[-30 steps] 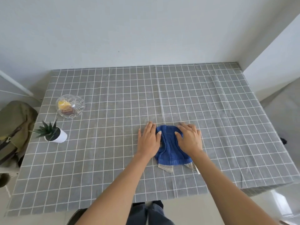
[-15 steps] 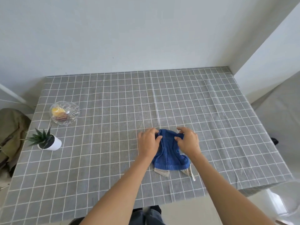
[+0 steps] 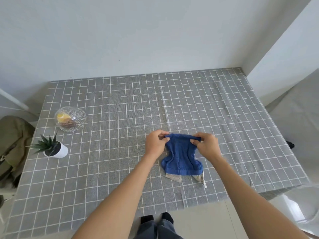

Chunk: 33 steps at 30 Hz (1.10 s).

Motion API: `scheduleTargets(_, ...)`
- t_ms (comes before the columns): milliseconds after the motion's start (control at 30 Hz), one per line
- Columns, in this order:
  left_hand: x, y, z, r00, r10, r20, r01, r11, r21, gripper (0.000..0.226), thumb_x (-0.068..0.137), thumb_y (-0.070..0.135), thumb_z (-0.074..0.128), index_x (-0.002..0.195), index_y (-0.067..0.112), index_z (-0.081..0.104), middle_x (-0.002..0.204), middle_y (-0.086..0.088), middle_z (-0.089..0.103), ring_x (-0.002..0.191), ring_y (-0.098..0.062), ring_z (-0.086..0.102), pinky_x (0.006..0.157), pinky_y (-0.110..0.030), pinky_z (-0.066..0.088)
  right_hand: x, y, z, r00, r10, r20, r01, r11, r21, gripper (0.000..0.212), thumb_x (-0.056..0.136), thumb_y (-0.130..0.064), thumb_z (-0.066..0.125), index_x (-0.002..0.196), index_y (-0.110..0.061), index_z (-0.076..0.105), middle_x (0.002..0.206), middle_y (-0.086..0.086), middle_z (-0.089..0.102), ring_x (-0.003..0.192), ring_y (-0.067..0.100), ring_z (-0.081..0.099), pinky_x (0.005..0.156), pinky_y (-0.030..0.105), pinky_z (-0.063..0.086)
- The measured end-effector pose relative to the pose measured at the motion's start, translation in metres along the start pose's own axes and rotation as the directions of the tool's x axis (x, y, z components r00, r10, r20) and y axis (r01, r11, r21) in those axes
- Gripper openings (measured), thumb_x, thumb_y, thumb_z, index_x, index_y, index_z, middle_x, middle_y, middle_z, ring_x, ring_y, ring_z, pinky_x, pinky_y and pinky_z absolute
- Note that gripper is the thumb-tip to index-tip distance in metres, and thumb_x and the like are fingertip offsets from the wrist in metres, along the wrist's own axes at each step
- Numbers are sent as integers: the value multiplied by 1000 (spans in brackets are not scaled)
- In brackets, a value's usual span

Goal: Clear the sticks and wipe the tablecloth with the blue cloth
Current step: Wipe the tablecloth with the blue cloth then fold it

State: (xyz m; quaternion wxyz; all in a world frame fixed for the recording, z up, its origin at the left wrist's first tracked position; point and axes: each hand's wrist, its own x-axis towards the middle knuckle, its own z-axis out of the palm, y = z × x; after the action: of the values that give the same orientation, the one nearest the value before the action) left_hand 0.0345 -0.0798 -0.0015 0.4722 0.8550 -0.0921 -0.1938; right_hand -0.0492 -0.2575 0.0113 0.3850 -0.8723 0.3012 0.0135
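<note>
Right, head view only. Both hands are on the blue cloth (image 3: 182,156), near the middle of the desk, slightly toward the front edge. Left hand (image 3: 156,144) pinches the cloth's far left corner between thumb and fingers; right hand (image 3: 207,145) pinches the far right corner the same way. Far edge of the cloth is lifted and stretched between the two hands; the near part sags down and lies on the tablecloth (image 3: 120,169). Two pale striped flaps stick out from under the cloth's near edge, flat on the tablecloth, the right one ending in a thin white strip.

Tablecloth is grey with a white grid and covers the whole desk; a crease line runs front to back through the middle.

Left side of the desk: a cut-glass bowl (image 3: 70,119) with something yellow and something brown inside, can't tell what. Just in front of it, a small spiky green plant in a white pot (image 3: 51,148), well apart from the cloth.

An olive bag (image 3: 12,144) sits off the desk's left edge. Dark trousers and shoes show below the front edge.
</note>
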Motion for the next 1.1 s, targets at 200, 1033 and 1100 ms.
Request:
scheduleTargets(200, -10, 33, -14, 999, 24, 38, -19, 991, -131, 14, 82, 9, 69, 94, 15, 74, 88, 2, 70, 78, -6, 62, 75, -15, 48, -13, -7, -35, 996, -34, -78, 35, 999, 8, 13, 80, -16, 70, 91, -22, 76, 78, -9, 68, 80, 14, 62, 78, 26, 45)
scheduleTargets(1033, -61, 170, 137, 939, -17, 343, 163, 901, -402, 11, 80, 5, 72, 89, 12, 72, 79, 2, 75, 75, -13, 72, 68, -15, 54, 8, 119, -268, 948, -104, 300, 74, 991, 110, 9, 76, -18, 78, 84, -15, 77, 77, -1, 73, 65, -2, 63, 63, 9, 47)
scheduleTargets(1100, -55, 163, 159, 936, -101, 337, 224, 909, -350, 13, 80, 7, 73, 92, 11, 72, 85, -2, 75, 74, -14, 71, 68, -16, 55, 23, 136, -260, 947, -44, 319, 27, 998, 56, 14, 75, -21, 79, 87, -15, 77, 81, -1, 73, 73, 3, 65, 69, 15, 50)
